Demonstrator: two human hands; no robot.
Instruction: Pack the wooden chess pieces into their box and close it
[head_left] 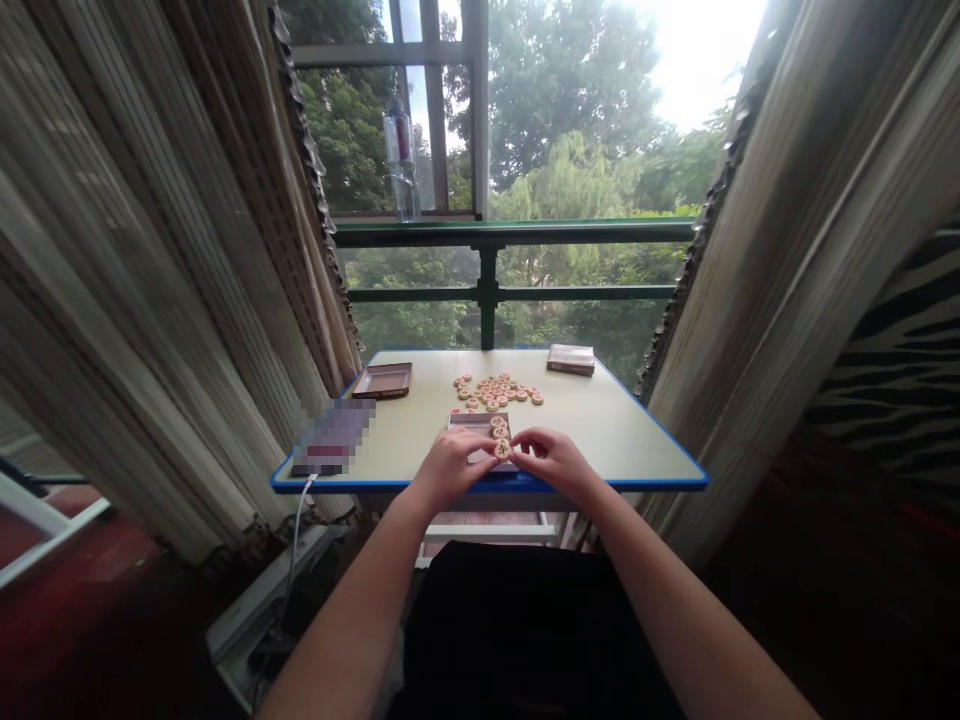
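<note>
The round wooden piece (502,449) sits face-up near the worktop's (637,440) front edge. The left hand (450,468) pinches it from 9 o'clock and the right hand (553,462) from 3 o'clock, both grips closed on it. The tray (469,422) lies just beyond, at 12 o'clock.

Two bare hands at the near edge: one left hand (450,468), one right hand (559,462). One round light wooden disc with a dark mark (502,449) between their fingertips. Two more such discs (499,428) just beyond it, on one flat pale rectangular tray (466,424). One loose heap of the same wooden discs (495,390) farther out, some two dozen, too small for an exact count. One shallow brown wooden lid (382,380). One closed brown wooden box (571,359). One clear plastic bottle (401,160). One white cable (296,520). One blurred flat object (332,437). One pale yellow blue-rimmed table (600,430).
</note>
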